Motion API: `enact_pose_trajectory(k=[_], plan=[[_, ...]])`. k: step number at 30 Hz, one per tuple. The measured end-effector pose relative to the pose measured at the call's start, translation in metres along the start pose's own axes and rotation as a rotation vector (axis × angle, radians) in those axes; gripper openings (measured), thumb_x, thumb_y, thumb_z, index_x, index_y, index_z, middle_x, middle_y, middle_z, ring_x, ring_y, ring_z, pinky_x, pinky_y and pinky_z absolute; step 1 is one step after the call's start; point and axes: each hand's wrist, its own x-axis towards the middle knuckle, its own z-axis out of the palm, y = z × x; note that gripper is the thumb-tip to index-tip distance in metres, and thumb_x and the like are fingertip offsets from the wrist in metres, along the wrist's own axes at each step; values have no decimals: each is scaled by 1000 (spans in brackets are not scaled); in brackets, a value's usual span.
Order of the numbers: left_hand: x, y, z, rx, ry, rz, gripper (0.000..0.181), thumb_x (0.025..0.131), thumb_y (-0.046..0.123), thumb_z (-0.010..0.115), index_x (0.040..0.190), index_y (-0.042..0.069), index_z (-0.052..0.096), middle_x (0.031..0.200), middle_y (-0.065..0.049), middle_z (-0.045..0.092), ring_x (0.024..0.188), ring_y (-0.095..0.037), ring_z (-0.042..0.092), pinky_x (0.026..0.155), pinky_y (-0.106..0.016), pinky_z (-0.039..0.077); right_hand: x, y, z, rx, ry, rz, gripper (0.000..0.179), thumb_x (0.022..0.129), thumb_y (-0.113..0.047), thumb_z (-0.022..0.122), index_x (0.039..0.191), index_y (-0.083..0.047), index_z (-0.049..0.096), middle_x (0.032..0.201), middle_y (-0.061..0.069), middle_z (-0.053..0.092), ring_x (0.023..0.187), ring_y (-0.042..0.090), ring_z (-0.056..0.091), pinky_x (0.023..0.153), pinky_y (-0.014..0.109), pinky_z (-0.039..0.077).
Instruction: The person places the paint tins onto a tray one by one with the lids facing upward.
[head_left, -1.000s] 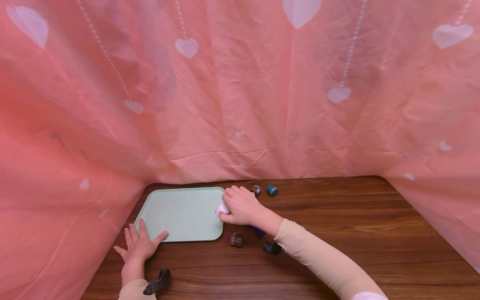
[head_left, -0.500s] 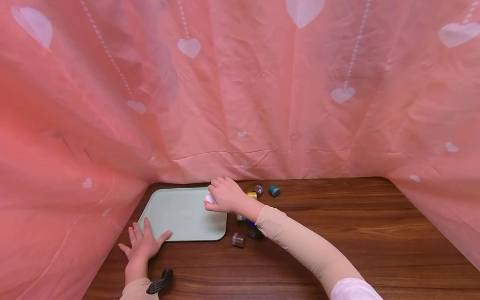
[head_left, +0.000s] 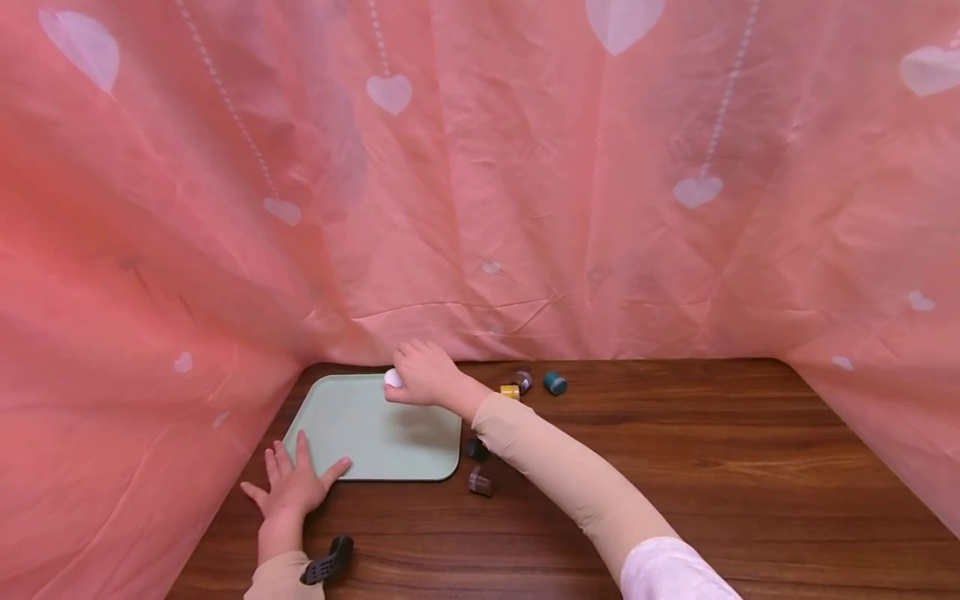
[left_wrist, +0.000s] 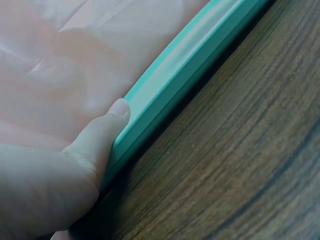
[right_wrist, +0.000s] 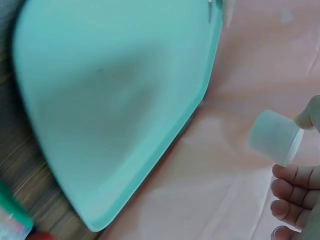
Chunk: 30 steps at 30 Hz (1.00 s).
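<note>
The person's right grip (head_left: 426,373) pinched a small white cylinder (right_wrist: 274,136), thumb on one side of its rim and a fingertip on the other. Holding it by the rim left most of its wall uncovered, and it stood tilted; whether it was a cap or a tub could not be told. It was at the tray's far edge, apparently raised, since a shadow lay on the pale green tray (head_left: 337,417) just nearer the person than the right grip.

The left grip (head_left: 294,487) held nothing in its fingers: they were spread at the tray's near left corner, thumb on the rim, probably to steady the tray.

To the right of the right grip, past the wrist, lay a yellow jar (head_left: 510,392), a purplish jar (head_left: 524,380) and a teal jar (head_left: 555,382). Nearer the person than that grip, beside the tray, were a dark object (head_left: 476,448) and a brownish jar (head_left: 480,482). The loose scatter on that side seemed to suit the right arm's reach.

The worktop (head_left: 712,467) under all this was dark, streaky wood. Beyond both grips and on either side hung a pink curtain (head_left: 525,183) with pale hearts, screening off the room.
</note>
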Motion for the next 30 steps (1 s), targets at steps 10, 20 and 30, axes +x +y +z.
enact_pose_trajectory(k=[10,20,30], plan=[[1,0,-3,-4,-2,14,120,79,81,48,156,4,-2,155,-36,-18,144,-52,-20,90,-79,-29,32,-16,14,15,-5,-19,36,85,-49,57,88,-14,66,91,-1,63,88,17,60,77,30,50],[-2,-8,-6,1,-17,17,120,80,83,45,155,1,-1,155,-36,-18,145,-50,-20,92,-80,-26,60,-42,39,-27,-103,-6,41,92,-54,53,100,-17,68,104,-2,64,97,15,61,82,29,51],[-7,-21,-9,12,-29,-1,125,77,87,42,155,1,-3,153,-36,-22,143,-51,-22,90,-79,-29,83,-68,63,-36,-187,-3,41,97,-54,48,109,-19,66,109,-4,61,101,13,56,85,27,49]])
